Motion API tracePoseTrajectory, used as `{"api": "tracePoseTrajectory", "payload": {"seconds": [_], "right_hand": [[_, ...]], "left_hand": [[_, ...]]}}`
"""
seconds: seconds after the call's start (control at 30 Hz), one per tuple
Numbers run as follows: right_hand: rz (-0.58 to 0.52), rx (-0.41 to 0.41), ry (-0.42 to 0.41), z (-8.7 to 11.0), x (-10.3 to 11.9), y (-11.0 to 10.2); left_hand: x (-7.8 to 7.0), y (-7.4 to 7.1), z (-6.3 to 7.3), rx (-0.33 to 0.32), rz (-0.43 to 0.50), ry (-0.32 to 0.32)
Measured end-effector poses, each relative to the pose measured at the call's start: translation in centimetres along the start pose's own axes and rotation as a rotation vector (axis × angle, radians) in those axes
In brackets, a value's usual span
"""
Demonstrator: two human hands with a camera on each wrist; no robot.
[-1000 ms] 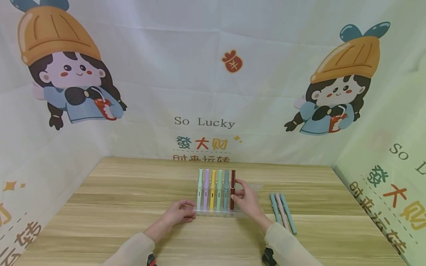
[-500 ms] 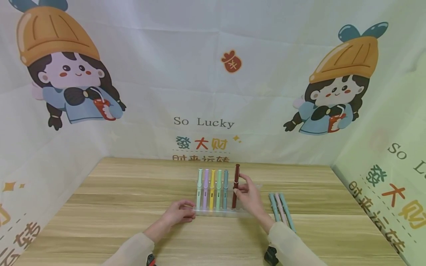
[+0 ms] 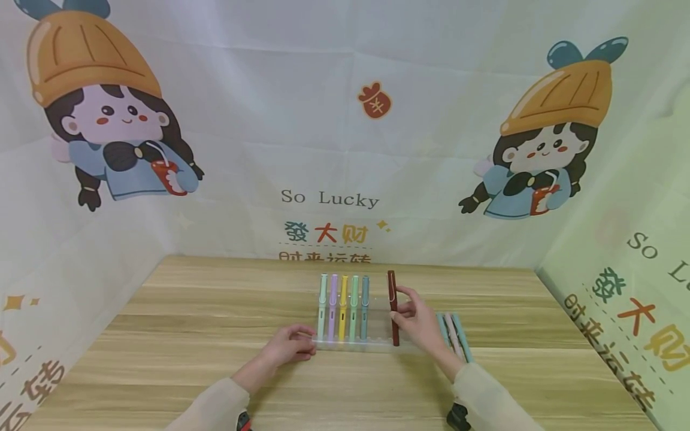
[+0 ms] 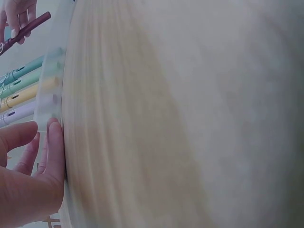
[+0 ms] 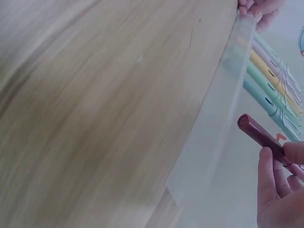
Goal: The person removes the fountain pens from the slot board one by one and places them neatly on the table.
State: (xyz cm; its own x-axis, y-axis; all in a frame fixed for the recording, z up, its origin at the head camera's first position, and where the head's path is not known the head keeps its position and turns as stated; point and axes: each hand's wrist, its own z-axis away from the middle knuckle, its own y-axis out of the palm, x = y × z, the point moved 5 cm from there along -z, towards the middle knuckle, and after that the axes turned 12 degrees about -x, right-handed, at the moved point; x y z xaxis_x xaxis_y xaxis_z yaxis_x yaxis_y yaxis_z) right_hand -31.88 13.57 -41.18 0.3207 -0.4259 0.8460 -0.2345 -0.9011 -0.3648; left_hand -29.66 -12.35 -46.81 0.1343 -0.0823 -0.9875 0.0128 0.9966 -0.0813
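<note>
A clear pen stand (image 3: 353,345) holds a row of upright pens: pale mint (image 3: 322,320), purple (image 3: 333,320), yellow (image 3: 342,320), green (image 3: 353,320) and grey-blue (image 3: 364,320). At its left end my left hand (image 3: 293,344) grips the corner between thumb and fingers, as the left wrist view shows. My right hand (image 3: 419,321) pinches a dark red pen (image 3: 392,290) between thumb and fingers, in front of the stand's right part. In the right wrist view, the lower end of this pen (image 5: 259,132) hangs free of the stand's ledge (image 5: 213,128).
To the right of the stand, several loose pens (image 3: 454,332), two teal and one pale pink, lie side by side, partly behind my right wrist. The wooden table (image 3: 215,305) meets a printed cloth backdrop (image 3: 242,179) at the back and sides.
My right hand has lifted the dark red pen out of its place beside the grey-blue pen and carried it to the right. The left hand has stayed at the stand's corner.
</note>
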Motion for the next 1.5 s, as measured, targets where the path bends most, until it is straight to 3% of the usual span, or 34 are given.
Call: {"api": "tracePoseTrajectory", "payload": {"seconds": [0.3, 0.8, 1.5], "right_hand": [[0.013, 0.032, 0.069, 0.2, -0.2, -1.3], [0.029, 0.07, 0.05, 0.0, -1.1, -3.9], [0.094, 0.075, 0.111, -0.2, -3.7, -8.7]], "left_hand": [[0.1, -0.1, -0.1, 0.003, 0.0, 0.009], [0.0, -0.1, -0.1, 0.003, -0.002, -0.002], [0.2, -0.1, -0.1, 0.009, -0.001, -0.002]]}}
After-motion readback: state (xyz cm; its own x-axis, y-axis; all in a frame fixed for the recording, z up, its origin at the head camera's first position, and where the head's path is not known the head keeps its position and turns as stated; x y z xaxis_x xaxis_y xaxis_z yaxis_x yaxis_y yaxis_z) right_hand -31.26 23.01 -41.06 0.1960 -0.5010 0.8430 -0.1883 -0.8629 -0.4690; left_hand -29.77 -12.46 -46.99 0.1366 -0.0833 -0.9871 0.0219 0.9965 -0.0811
